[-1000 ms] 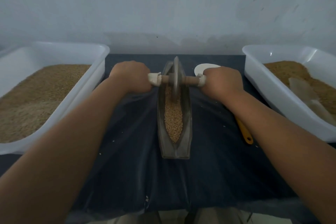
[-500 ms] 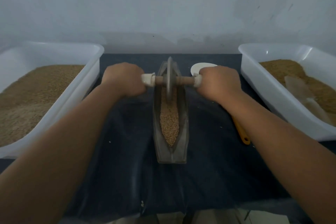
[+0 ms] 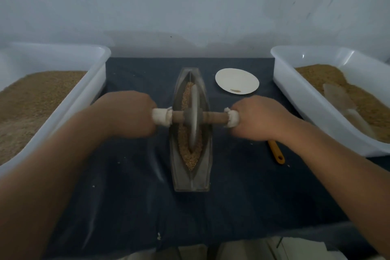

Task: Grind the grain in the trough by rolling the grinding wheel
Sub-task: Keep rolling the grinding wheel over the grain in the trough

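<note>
Left hand (image 3: 128, 114): fist clamped round the white cloth-bound left end of the axle, knuckles up.
Right hand (image 3: 257, 118): clamped the same way on the white-wrapped right end.
Between the hands: a brown wooden axle (image 3: 215, 116) runs crosswise and about level from fist to fist. The grey stone grinding wheel (image 3: 193, 118) sits on its middle, on edge, as near to one hand as to the other.
Below the hands: the wheel's rim is down in the groove of the grey boat-shaped trough (image 3: 205, 167), about the middle of its length.
Trough axis: straight away from the person, square to the axle. Its far point lies beyond the knuckles, its blunt near end back toward the forearms.
Tan grain (image 3: 191, 160): in the groove on both flanks of the wheel, beyond the hands and nearer than them, thickest at the near tip.
Judgement: the next roll runs fore and aft along that axis. Both fists should travel together, or the disc may skew against the trough walls.
Past the right hand: a round white plate (image 3: 236, 80). On its near side, a yellow handle (image 3: 277, 153), part hidden by the wrist.
Outboard of each hand: a white plastic tub of tan grain, left (image 3: 92, 82) and right (image 3: 295, 95).
Underneath: dark blue cloth (image 3: 135, 175).
</note>
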`<state>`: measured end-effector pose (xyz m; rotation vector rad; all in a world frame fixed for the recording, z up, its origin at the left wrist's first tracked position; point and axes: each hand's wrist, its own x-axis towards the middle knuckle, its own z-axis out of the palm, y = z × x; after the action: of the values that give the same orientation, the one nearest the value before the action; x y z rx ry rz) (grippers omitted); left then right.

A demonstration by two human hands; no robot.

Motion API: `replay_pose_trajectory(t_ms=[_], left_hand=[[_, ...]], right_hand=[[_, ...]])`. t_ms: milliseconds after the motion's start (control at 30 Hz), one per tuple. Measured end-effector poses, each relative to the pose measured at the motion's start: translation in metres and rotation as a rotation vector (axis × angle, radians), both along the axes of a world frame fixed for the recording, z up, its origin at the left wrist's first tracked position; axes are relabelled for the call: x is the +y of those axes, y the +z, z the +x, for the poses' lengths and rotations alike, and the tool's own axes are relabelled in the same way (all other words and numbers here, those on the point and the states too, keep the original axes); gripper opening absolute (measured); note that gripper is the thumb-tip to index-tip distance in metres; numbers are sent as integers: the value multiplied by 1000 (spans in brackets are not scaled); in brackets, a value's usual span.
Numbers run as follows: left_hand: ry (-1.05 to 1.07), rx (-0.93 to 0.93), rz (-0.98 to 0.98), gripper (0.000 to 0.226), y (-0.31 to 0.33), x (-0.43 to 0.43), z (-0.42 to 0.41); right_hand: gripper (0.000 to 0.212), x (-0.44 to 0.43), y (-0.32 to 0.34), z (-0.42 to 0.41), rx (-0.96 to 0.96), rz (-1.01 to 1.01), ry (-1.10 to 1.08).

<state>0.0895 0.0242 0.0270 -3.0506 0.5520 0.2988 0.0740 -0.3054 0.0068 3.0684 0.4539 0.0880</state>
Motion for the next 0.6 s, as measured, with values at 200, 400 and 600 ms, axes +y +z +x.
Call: replay_pose_trajectory(t_ms=[200,400,600], left_hand=[[149,-260,31,34,8,-24,59],[124,-39,-70,22,1,-13,30],[71,85,-79,16,-12,2,-7]], right_hand=[[34,20,0,63,-340,47,-112],[33,15,2,47,-345,1,-1],[52,-2,-2,8,-315,-9,113]])
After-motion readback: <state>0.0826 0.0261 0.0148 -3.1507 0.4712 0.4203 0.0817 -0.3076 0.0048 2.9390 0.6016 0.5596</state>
